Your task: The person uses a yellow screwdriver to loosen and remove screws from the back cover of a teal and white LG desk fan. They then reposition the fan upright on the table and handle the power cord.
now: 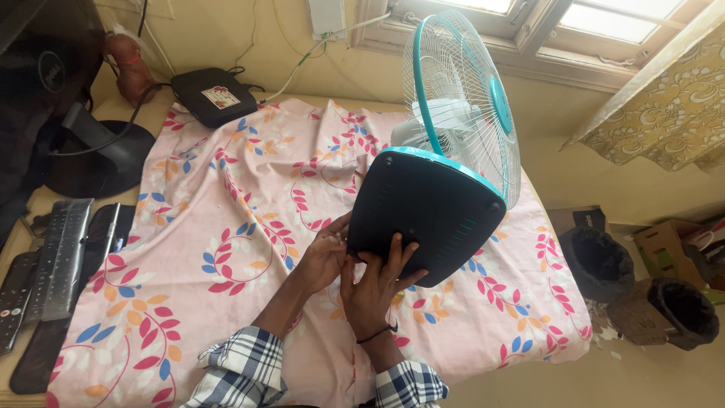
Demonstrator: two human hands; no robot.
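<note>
Yellow wall [226,30], bright window [604,19], patterned curtain [664,113]

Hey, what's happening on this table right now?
A person in a plaid shirt has a table fan tipped onto its side on a pink floral cloth, with the dark underside of its base facing the camera. The left hand touches the base's lower left edge, and the right hand presses flat against its underside. Whether they hold a small tool or screw is not clear.

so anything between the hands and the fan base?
Nothing visible. The left hand and right hand already rest directly on the lower edge of the dark fan base, which is tipped up over the floral cloth.
</note>
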